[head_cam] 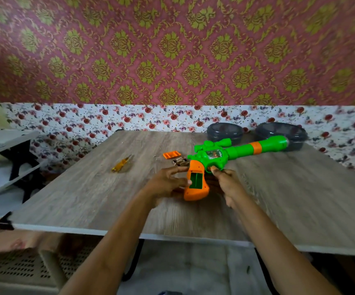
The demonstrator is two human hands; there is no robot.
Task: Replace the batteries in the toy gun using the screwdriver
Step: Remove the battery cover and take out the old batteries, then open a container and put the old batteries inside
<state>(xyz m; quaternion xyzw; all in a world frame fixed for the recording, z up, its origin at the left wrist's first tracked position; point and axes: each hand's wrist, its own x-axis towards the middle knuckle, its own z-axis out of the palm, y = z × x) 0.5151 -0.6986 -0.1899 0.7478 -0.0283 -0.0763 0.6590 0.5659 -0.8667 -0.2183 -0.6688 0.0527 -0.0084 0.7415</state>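
A green and orange toy gun (236, 153) lies on the wooden table (87, 199), barrel pointing to the far right. Its orange grip (200, 188) faces up with the battery compartment (195, 179) uncovered and showing green inside. My left hand (165, 182) touches the grip's left side with fingers spread. My right hand (227, 184) pinches the gun near the trigger. The orange compartment cover (171, 155) and batteries (179, 162) lie just beyond the grip. A yellow-handled screwdriver (121, 164) lies alone to the left.
Two dark round containers (224, 132) (281, 133) stand at the table's far edge behind the gun barrel. A white shelf unit (6, 158) stands to the left of the table. A floral-covered surface (332, 133) surrounds the table at the back and right.
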